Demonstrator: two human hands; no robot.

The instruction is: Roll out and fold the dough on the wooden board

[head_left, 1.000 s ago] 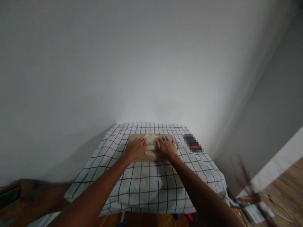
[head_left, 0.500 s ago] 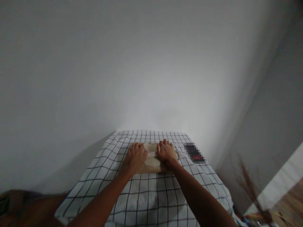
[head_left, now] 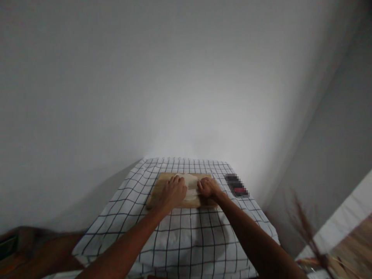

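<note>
1. Left hand (head_left: 173, 190) lies palm-down with the fingers loosely spread, flat on the pale dough (head_left: 190, 190); it presses rather than grips, closed on nothing.
2. Right hand (head_left: 209, 188) sits at the dough's right end, fingers curled under more tightly, knuckles up. Whether it pinches the dough or only pushes on it, I cannot tell.
3. The two hands are side by side, a small strip of dough showing between them.
4. The dough rests on a wooden board (head_left: 157, 190), which lies on the checked cloth (head_left: 186, 232) covering the table, toward the far edge and roughly midway between the left and right edges.
5. Most of the dough is hidden under the hands; only the middle strip and a bit of its far edge show, so its full outline is hard to read.
6. What shows of the dough runs left to right, its long axis parallel to the table's far edge, matching the board's long side.
7. A pixelated dark object (head_left: 236, 186) with a red patch lies on the cloth just right of the board, near the far right corner; it cannot be made out.
8. The table's near edge is cut off by the frame, and the lower right corner of the view is a blur of thin twigs (head_left: 305, 228).
</note>
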